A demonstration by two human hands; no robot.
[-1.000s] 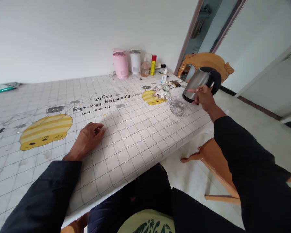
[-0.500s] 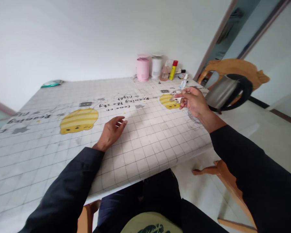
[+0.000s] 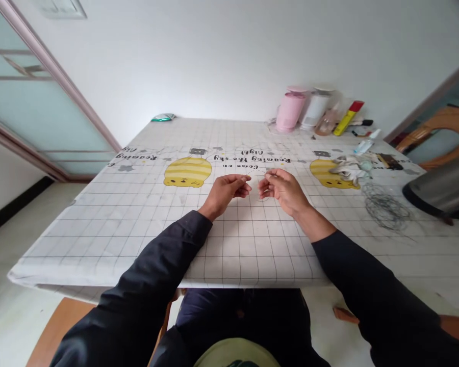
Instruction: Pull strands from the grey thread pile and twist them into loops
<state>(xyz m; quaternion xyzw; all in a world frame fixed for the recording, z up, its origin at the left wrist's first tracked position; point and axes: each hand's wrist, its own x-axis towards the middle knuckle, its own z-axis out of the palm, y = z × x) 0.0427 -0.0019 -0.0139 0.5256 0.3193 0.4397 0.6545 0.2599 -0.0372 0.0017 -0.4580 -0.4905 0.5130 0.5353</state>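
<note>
Over the middle of the table, my left hand (image 3: 229,189) pinches one side of a thin wire loop (image 3: 257,172). Facing it, my right hand (image 3: 280,189) pinches the loop's other side between thumb and index finger. The wire is so fine that only a faint curve of it shows in the gap between the hands. A tangled heap of thin dark wire (image 3: 386,208) lies on the tablecloth to the right. Just behind the heap is a crumpled whitish cloth or glove (image 3: 350,167).
The checked tablecloth (image 3: 137,224) covers the table. A pink canister (image 3: 290,111), a white canister (image 3: 315,108), a yellow tube with red cap (image 3: 348,118) and a small bottle (image 3: 367,142) stand or lie at the back right. A metal kettle (image 3: 443,188) is at the right.
The view has turned to the right. My right hand has come away from the right side to the middle, close to my left hand, and a thin wire now shows between them.
</note>
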